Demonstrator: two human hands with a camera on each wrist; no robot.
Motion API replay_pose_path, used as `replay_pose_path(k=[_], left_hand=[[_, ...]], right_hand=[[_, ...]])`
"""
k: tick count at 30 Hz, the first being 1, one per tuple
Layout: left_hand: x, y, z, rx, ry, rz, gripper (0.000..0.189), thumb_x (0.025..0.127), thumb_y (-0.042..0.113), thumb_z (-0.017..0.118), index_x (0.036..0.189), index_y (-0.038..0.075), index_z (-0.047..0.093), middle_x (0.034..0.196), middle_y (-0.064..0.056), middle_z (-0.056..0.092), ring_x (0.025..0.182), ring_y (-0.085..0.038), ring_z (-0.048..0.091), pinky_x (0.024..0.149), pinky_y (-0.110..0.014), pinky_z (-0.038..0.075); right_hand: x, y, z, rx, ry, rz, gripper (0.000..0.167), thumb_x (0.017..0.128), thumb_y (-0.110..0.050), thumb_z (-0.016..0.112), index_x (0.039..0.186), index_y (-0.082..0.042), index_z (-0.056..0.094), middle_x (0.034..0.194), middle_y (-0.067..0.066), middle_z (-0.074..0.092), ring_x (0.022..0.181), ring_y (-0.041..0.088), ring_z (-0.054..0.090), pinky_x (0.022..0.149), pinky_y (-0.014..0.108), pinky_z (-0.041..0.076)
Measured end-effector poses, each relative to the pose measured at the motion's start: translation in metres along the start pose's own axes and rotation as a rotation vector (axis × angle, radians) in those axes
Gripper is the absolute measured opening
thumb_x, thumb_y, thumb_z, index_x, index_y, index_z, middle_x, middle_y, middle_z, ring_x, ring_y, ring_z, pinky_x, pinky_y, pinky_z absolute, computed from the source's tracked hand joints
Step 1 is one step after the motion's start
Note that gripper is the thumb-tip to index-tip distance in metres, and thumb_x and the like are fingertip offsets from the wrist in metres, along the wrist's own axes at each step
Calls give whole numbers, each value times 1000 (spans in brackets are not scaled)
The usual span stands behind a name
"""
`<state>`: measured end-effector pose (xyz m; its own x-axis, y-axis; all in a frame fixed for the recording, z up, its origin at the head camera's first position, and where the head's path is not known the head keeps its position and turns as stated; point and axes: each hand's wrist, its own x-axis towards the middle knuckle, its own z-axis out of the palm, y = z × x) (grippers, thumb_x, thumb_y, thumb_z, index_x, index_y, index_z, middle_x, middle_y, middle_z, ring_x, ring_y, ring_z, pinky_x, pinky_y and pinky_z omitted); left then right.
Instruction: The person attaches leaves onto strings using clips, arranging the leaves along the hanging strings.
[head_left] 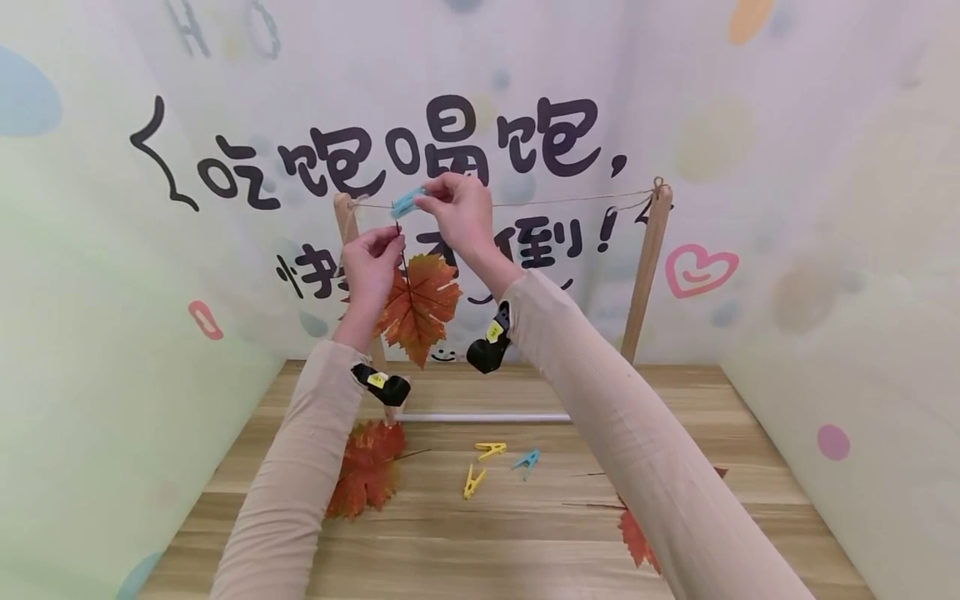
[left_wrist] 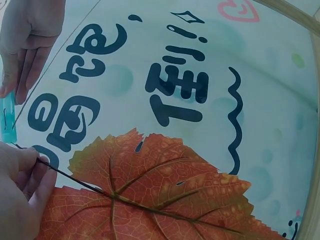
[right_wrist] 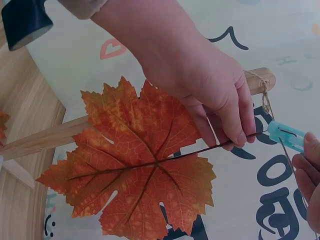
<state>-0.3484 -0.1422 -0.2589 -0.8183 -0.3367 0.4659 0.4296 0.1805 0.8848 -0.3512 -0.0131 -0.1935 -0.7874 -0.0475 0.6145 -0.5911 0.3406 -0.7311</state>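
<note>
Gripping a blue clothespin (head_left: 406,202) by the twine's (head_left: 555,201) left end, the right hand (head_left: 462,213) risks shallow clamping, dropping the leaf stem (right_wrist: 200,150) the left hand (head_left: 372,260) pinches.

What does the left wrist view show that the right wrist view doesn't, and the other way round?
Only left wrist: the exclamation mark and the long wavy black line on the backdrop.

Only right wrist: the top of a wooden post with twine tied there, plus the black device worn on the left wrist.

Both: the left hand pinching the stem of the orange leaf, the right hand holding the blue clothespin, and a stretch of the twine.
</note>
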Motion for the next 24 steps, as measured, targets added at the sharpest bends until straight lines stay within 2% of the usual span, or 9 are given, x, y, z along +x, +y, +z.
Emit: replay_pose_path(k=[8, 12, 16, 24], left_hand=[[2, -1, 2, -9, 3, 50, 23, 84, 7, 64, 102, -7, 65, 99, -21, 65, 67, -2, 57, 63, -12, 48], [2, -3, 1, 3, 13, 59, 21, 84, 6, 63, 100, -6, 66, 97, -21, 65, 66, -1, 56, 64, -13, 49], [1, -2, -1, 21, 6, 68, 20, 84, 6, 63, 100, -5, 66, 98, -20, 65, 68, -1, 56, 66, -14, 49], [-2, -4, -7, 65, -10, 90, 21, 84, 7, 63, 101, -4, 67, 98, -17, 66, 75, -7, 60, 68, -16, 50]], right_hand=[[1, 0, 1, -1, -51, 58, 30, 82, -17, 67, 107, -1, 65, 95, 9, 68, 85, 13, 65, 73, 18, 50], [-2, 2, 1, 38, -79, 87, 36, 82, -17, 67, 115, -3, 62, 102, 8, 67, 91, 12, 65, 78, 18, 49], [-8, 1, -3, 76, -74, 70, 37, 82, -17, 67, 117, -3, 61, 105, 8, 66, 92, 13, 64, 78, 18, 49], [-24, 5, -17, 32, -86, 31, 38, 83, -18, 67, 117, -3, 60, 107, 9, 64, 97, 14, 60, 80, 18, 48]])
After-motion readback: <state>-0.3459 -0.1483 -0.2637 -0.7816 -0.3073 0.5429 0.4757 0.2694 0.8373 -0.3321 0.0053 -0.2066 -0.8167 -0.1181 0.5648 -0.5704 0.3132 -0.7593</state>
